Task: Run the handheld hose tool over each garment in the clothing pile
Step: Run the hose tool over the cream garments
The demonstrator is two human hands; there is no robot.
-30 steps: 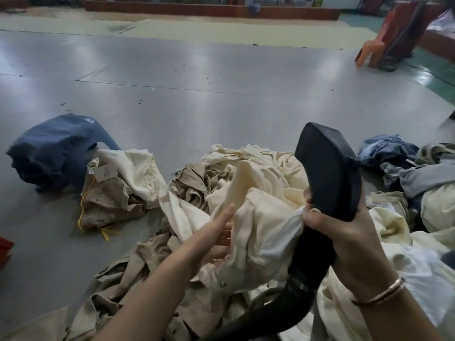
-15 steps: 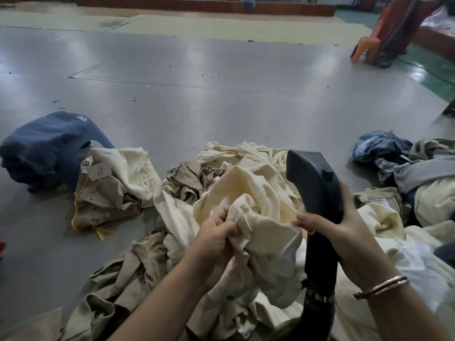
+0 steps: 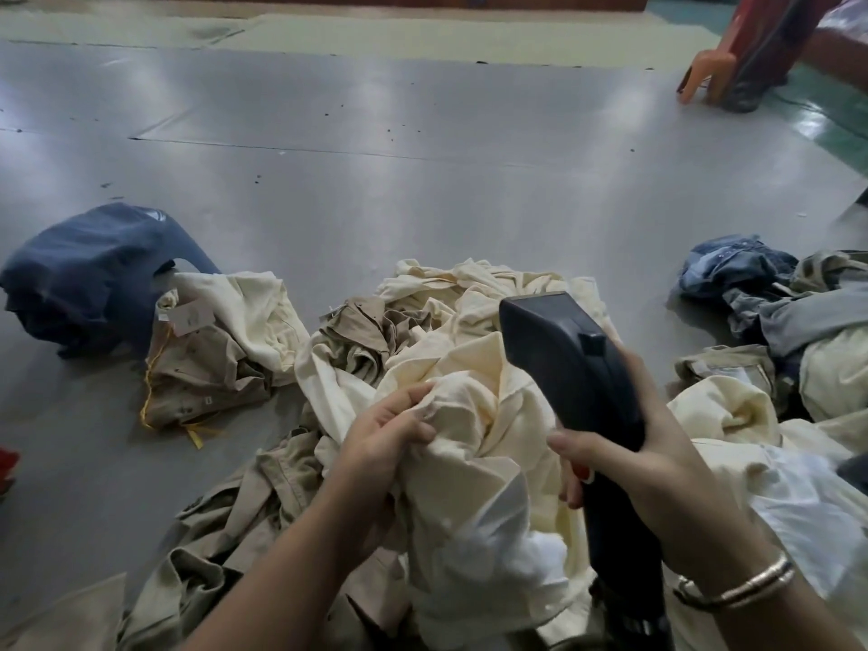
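The hose tool runs out of sight at the bottom edge, its hose hidden there. The left hand has its fingertips buried in the cream garment. An orange chair is cut off at the top, and something red barely shows at the left edge.

Lighting: soft, diffuse, moderately bright, with pale glare patches on the grey floor at far left and centre. Shadows: faint, beneath the clothing heaps. Picture: slightly soft overall, wide-angle bending toward the edges, near forearms blurred.
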